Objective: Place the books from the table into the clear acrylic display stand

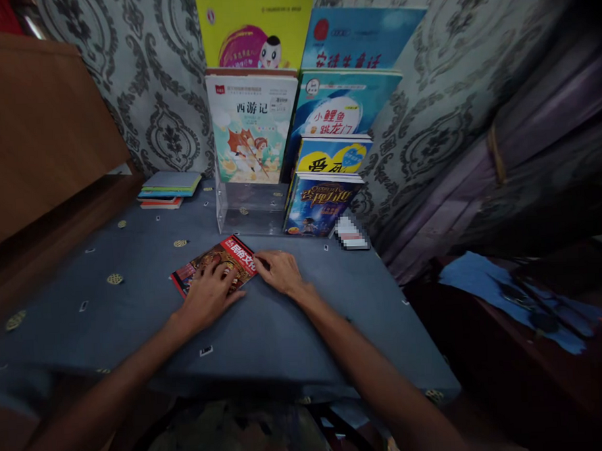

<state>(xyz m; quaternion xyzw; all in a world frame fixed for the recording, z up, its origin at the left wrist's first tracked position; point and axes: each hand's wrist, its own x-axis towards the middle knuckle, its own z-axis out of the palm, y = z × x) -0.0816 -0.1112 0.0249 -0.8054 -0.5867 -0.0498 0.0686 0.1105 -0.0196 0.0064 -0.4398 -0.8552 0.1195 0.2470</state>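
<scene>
A small red book [241,248] with Chinese lettering and a colourful picture on its cover lies at an angle on the table. My left hand [212,291] rests flat on the cover, fingers spread, hiding part of the picture. At the book's right edge is my right hand [280,272], its fingers curled together and pinching the edge near the corner. Just behind stands a clear acrylic book rack [251,217]. On it are a white-covered book [253,132], a yellow book [259,23] and a dark blue book [320,208].
More books stand on the rack's right side, among them a teal book [346,105]. A small stack of books [170,187] lies at the back left of the table [137,336]. Right of the rack is a blurred-out item [351,233]. A wooden panel [45,122] rises at the left.
</scene>
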